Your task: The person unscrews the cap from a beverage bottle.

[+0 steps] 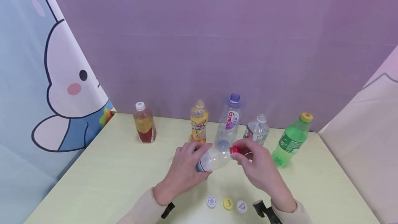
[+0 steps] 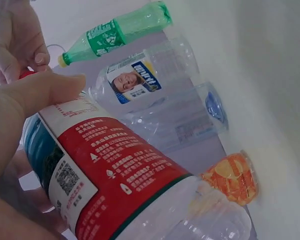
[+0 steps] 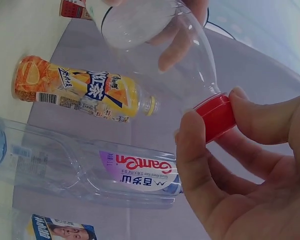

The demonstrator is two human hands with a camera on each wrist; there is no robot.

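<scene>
Our left hand point(image 1: 187, 166) grips a clear bottle point(image 1: 219, 158) around its body, while our right hand point(image 1: 257, 163) pinches the red cap point(image 3: 217, 117) at its neck between thumb and fingers. The bottle lies almost sideways between the hands, neck toward the right; we cannot tell how far the threads are engaged. If we twist at a slant, the cap could bind crookedly, and too hard a squeeze on the thin wall might buckle it and swing the neck out of line. Should the fingertips slip, the cap could drop and roll. Nearer us, a white cap point(image 1: 211, 202), a yellow cap point(image 1: 228, 204) and a pale cap with red marking point(image 1: 242, 206) lie loose, where a lowered sleeve could sweep them aside. Beyond the hands, the uncapped tall bottle point(image 1: 228, 123) and orange-labelled bottle point(image 1: 199, 127) stand upright; they look light, so we judge that a knock from the held bottle could topple them.
</scene>
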